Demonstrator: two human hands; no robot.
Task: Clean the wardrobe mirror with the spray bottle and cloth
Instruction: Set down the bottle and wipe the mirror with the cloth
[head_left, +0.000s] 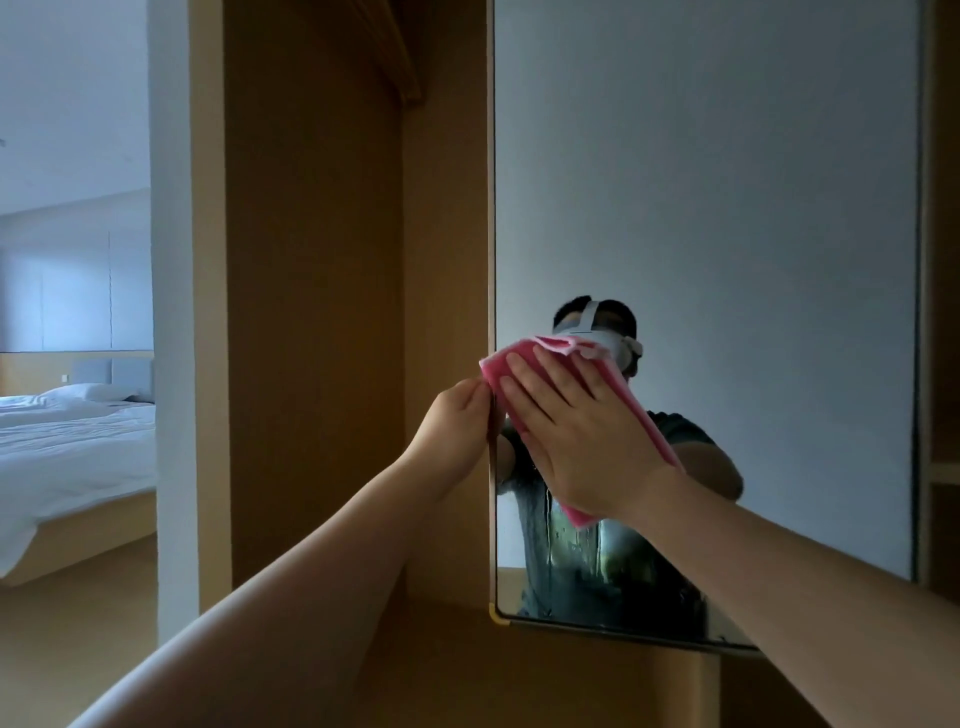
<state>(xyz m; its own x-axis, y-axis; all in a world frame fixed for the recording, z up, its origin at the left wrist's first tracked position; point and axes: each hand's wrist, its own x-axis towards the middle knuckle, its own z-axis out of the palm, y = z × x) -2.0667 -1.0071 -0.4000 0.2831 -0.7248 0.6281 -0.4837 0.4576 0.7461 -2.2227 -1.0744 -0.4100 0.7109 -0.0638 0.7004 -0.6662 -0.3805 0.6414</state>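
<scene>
The wardrobe mirror is a tall framed panel that fills the right half of the view. My right hand lies flat with straight fingers on a pink cloth and presses it against the glass near the mirror's left side. My left hand grips the mirror's left edge, fingers curled round the frame. Wet streaks run down the glass below the cloth. No spray bottle is in view.
A wooden wardrobe panel stands left of the mirror, with a wooden ledge below it. Through the opening at far left is a bed with white sheets. Open shelves sit at the right edge.
</scene>
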